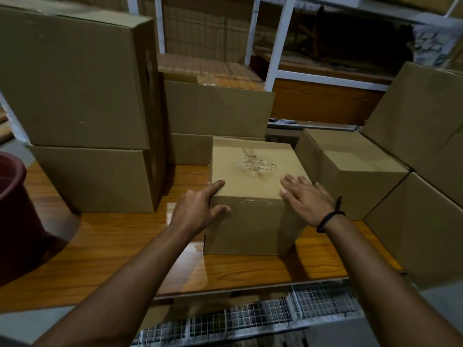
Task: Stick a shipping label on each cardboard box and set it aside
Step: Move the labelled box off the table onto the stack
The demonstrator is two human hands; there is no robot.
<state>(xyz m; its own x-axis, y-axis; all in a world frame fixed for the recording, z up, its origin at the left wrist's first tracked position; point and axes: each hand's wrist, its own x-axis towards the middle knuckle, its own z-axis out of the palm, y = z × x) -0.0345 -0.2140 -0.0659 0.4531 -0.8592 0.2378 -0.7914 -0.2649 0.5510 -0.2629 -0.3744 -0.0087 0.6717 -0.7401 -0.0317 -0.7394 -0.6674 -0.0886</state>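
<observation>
A wooden surface (pixel 100 246) carries stacked boxes (pixel 82 96) at left, and one box (pixel 250 221) stands at its middle with crinkled tape (pixel 255 166) on top. The left hand (pixel 198 209) rests straight-fingered against the box's near left corner. The right hand (pixel 308 199) lies flat and spread on the near right corner.

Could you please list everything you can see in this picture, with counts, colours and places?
centre box: one, brown, on the table, shiny crinkled patch on top
left boxes: two, brown, stacked at the table's left
rear boxes: at least two, brown, behind the centre box
right boxes: three, brown, at the right
table: one, orange-brown wood
bucket: one, maroon, far left
shelving: one, white frame, at the back
wire mesh: one, grey, below the table's near edge
wristband: one, black, right wrist
left hand: touches the centre box's near left corner
right hand: flat on its top, right side
</observation>
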